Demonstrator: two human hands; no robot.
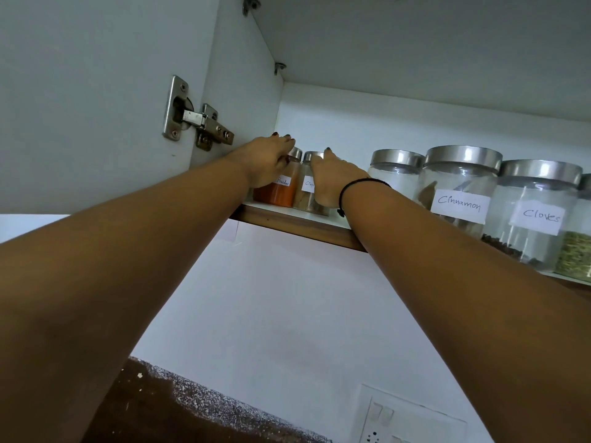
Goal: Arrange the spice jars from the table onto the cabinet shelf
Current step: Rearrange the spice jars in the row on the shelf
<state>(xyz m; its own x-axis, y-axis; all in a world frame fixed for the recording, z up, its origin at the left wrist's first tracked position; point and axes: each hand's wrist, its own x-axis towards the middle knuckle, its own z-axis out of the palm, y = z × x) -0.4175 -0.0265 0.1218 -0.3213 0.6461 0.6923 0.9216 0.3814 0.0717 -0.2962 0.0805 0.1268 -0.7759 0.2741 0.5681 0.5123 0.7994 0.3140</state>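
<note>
**Two small jars in hand at the shelf's left end**

I am watching both arms reaching up into the cabinet, each hand taking its own jar. The left hand is gripping the orange powder jar: its fingers are draping over the steel lid and down the far side, so the jar is sitting directly beneath and in front of them. The right hand is holding the brown spice jar, with one finger hooking over the lid rim and the palm pressing the glass from the right. I am judging both grips as closed round the jars, though the far fingertips are hiding behind the lids.

Both jars are standing upright, long axis vertical, on the shelf just inside its wooden front edge. They are touching or nearly touching each other. I am reading the coming move as a nudge into line. The side wall is lying just left of the left fingers, so that jar is running out of room there. To the right of the right fingers a gap is opening before the clear jar.

The small jars are smooth round glass with brushed metal caps and white paper labels, so they should slide easily. Farther right, the wider Cinnamon jar and Cloves jar are sharing the same build. A steel hinge is sitting well left of the hands.
</note>
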